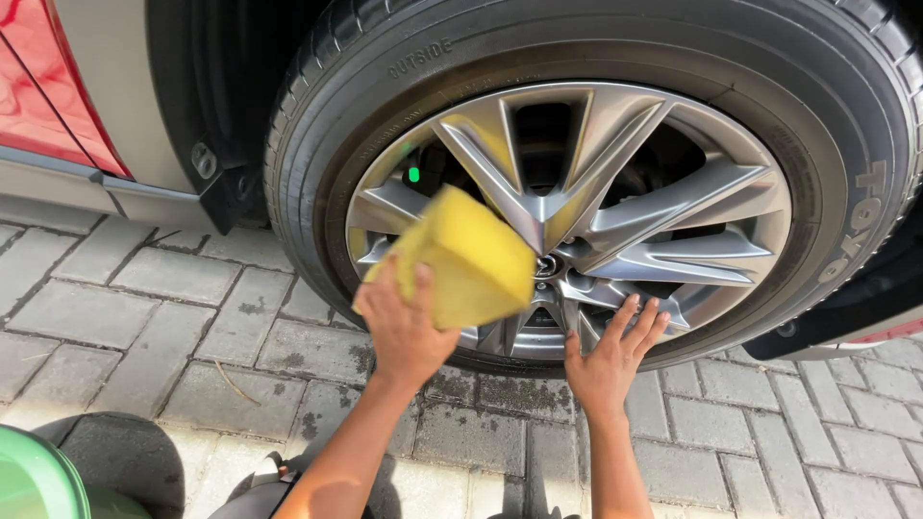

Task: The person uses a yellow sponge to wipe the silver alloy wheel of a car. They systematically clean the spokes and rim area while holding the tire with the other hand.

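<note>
Far lower left: curved edge of a green bucket [34, 481] in the corner, standing on the grey paving-stone floor [144, 308]. Upper left: red car body panel [38, 86] with a grey sill below it, dark wheel arch beside it. Left hand [404, 322] is raised in front of the wheel, fingers [423, 284] closed around the lower rear edge of a yellow sponge [468, 255]. The sponge is a thick block, tilted, pressed against the silver alloy rim [663, 207] just left of the hub, covering part of the lower-left spokes. Yellow reflection visible on adjacent spokes. Right hand [611, 360] holds nothing; fingers [639, 322] spread open, tips touching the lower edge of the rim near the black tyre [596, 48]. The tyre rests on the paving; damp patches on the stones directly below it.
</note>
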